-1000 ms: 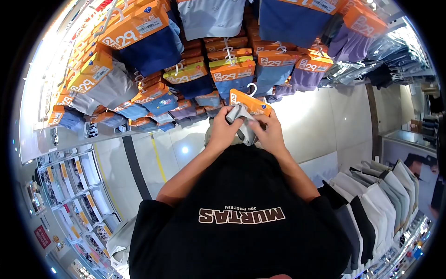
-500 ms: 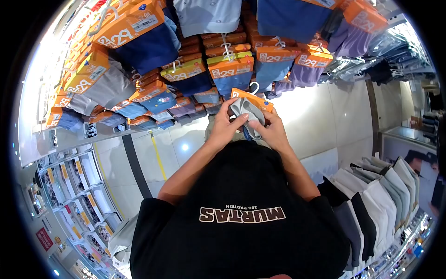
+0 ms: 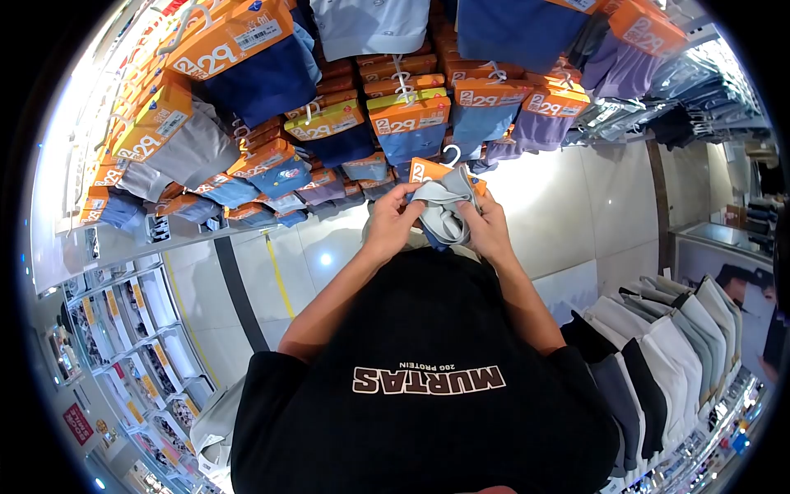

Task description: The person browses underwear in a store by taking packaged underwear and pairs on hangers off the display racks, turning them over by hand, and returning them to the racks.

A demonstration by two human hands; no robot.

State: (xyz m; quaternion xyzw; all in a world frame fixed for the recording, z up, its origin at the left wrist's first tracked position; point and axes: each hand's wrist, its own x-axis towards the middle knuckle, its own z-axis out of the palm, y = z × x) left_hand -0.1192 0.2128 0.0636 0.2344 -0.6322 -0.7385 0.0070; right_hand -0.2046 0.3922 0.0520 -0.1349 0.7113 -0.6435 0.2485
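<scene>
In front of my chest is a pair of light grey underpants point(image 3: 447, 212), bunched and partly unfolded, with a wide waistband. My left hand point(image 3: 392, 222) pinches the fabric at its left edge, and my right hand point(image 3: 491, 230) grips it from the right with the thumb on the cloth. Behind the fabric, an orange hanger card point(image 3: 424, 169) with a white hook shows in part. Some dark blue cloth sticks out below the grey. My right fingertips lie partly hidden behind the garment.
A rack of packaged underwear point(image 3: 407, 123) on orange cards hangs just beyond my hands. Light garments point(image 3: 658, 362) hang at the right. White shelves point(image 3: 140, 346) with packets stand at the left, and a tiled floor point(image 3: 568, 206) shows between.
The grey fabric has been spread and pulled up, so it looks wider and hides more of the orange card. Both hands stay in nearly the same place, with the fingers shifted slightly.
</scene>
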